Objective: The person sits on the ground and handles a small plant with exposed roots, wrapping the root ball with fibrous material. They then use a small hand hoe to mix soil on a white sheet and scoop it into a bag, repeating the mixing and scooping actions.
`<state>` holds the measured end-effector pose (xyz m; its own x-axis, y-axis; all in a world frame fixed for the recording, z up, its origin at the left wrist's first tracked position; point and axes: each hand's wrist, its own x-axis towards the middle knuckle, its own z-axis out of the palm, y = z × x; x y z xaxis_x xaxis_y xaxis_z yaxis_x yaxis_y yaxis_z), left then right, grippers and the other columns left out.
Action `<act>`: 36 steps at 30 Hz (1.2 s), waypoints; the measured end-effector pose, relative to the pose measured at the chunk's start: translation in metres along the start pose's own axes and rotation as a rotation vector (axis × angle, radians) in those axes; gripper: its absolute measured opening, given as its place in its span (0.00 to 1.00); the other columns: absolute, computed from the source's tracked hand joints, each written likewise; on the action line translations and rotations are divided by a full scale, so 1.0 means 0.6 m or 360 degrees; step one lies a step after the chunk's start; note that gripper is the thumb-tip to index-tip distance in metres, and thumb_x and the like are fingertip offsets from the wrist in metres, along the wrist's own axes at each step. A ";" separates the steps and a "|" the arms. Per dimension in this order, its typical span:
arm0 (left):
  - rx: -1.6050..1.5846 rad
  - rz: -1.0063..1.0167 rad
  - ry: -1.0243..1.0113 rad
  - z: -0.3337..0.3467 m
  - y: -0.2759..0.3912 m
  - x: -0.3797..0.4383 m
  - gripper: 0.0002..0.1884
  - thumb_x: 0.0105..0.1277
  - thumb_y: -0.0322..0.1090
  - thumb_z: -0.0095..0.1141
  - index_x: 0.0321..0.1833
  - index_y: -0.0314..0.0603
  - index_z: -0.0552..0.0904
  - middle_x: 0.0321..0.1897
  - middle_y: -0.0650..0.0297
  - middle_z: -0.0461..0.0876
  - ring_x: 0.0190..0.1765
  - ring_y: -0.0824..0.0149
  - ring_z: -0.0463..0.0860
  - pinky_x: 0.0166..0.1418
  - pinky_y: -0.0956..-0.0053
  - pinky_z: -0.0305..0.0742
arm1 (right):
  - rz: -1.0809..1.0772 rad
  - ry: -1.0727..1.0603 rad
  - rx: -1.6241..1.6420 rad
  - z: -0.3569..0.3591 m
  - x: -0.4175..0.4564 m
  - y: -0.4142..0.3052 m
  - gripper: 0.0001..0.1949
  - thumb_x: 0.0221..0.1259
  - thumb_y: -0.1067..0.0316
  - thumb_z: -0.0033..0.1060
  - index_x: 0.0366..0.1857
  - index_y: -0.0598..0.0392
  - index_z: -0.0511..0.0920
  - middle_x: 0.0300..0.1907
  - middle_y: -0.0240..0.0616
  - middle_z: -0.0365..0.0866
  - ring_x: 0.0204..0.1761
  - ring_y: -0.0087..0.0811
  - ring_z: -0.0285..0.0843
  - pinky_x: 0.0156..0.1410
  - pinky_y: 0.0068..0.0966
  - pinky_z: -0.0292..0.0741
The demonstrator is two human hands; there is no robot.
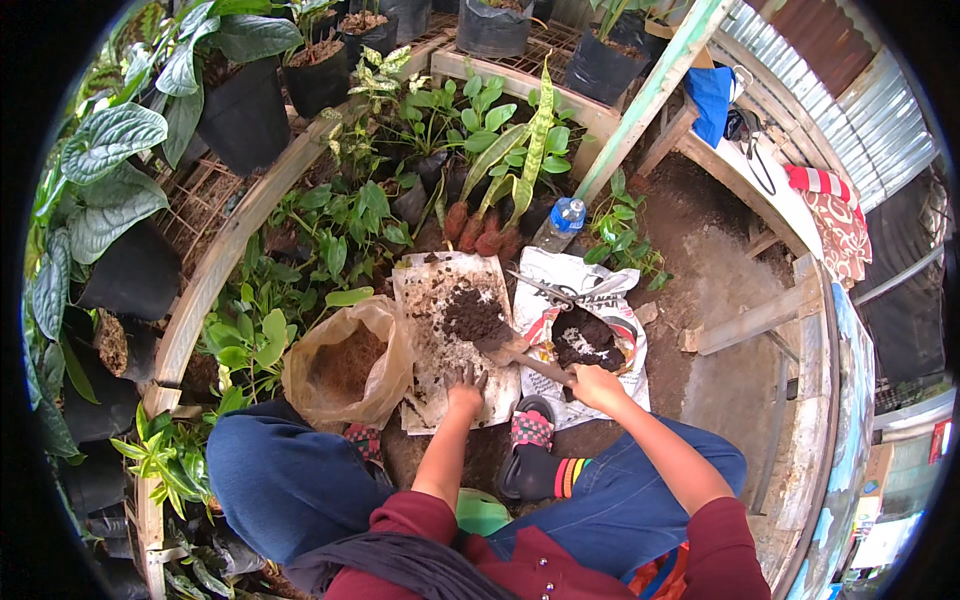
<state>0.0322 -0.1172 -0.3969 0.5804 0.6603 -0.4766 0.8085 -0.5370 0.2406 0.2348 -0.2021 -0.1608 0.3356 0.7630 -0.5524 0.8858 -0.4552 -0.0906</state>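
Note:
My right hand [596, 388] is closed around the handle of a small hand trowel [525, 354], whose blade touches a heap of dark soil [474, 313]. The soil lies on a dirty white flattened sack [427, 375]. My left hand [465, 388] rests on that sack with fingers spread, below the heap. To the right, a printed white sack [634, 285] stands open with dark soil and white grains inside; scissors [546, 287] lie on its top. On the left is an open translucent bag [300, 367] of brown fibre. Snake plants [491, 217] with wrapped root balls lie beyond the soil.
A water bottle [562, 223] with a blue label stands by a green-white post [652, 97]. Leafy plants [330, 225] crowd the left and back. Black-potted plants [244, 116] stand on the wooden-edged rack. A wooden bench frame [814, 330] borders the right.

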 end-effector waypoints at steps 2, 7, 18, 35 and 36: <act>0.0071 0.0051 -0.0217 -0.016 -0.005 0.007 0.32 0.67 0.43 0.42 0.75 0.72 0.53 0.78 0.63 0.41 0.77 0.52 0.46 0.74 0.39 0.33 | -0.0022 0.0019 -0.0195 0.007 0.003 -0.015 0.16 0.62 0.59 0.53 0.52 0.50 0.77 0.38 0.50 0.84 0.42 0.49 0.82 0.47 0.44 0.77; 0.0221 0.0239 0.0144 0.024 -0.040 0.038 0.33 0.63 0.41 0.44 0.73 0.72 0.56 0.63 0.56 0.66 0.59 0.52 0.71 0.63 0.50 0.60 | -0.0425 0.0163 0.0140 0.022 0.047 0.044 0.13 0.63 0.61 0.51 0.48 0.52 0.76 0.32 0.54 0.82 0.35 0.54 0.82 0.40 0.49 0.77; -0.0001 0.0153 -0.0331 0.001 -0.029 0.047 0.30 0.66 0.48 0.40 0.73 0.76 0.56 0.77 0.58 0.44 0.75 0.48 0.53 0.73 0.39 0.39 | -0.0433 0.0179 0.0045 0.063 0.069 0.054 0.19 0.61 0.61 0.54 0.56 0.51 0.73 0.32 0.56 0.82 0.37 0.54 0.82 0.42 0.48 0.78; -0.0005 0.0098 -0.0466 -0.025 -0.014 0.038 0.33 0.66 0.39 0.39 0.74 0.80 0.52 0.78 0.61 0.38 0.75 0.52 0.54 0.74 0.40 0.40 | -0.0375 0.0162 0.0365 0.137 0.089 -0.028 0.19 0.59 0.64 0.55 0.54 0.59 0.71 0.30 0.61 0.80 0.37 0.57 0.81 0.44 0.49 0.76; -0.0045 0.0095 -0.0476 -0.028 -0.013 0.039 0.33 0.65 0.39 0.40 0.74 0.80 0.52 0.78 0.61 0.38 0.75 0.52 0.56 0.74 0.40 0.40 | -0.0353 0.0156 0.0407 0.139 0.085 -0.038 0.19 0.59 0.64 0.55 0.54 0.60 0.71 0.29 0.61 0.80 0.37 0.57 0.81 0.44 0.49 0.76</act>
<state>0.0409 -0.0888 -0.3959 0.5759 0.4421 -0.6876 0.7787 -0.5526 0.2970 0.2050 -0.1913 -0.2557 0.1845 0.8910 -0.4148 0.8358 -0.3643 -0.4108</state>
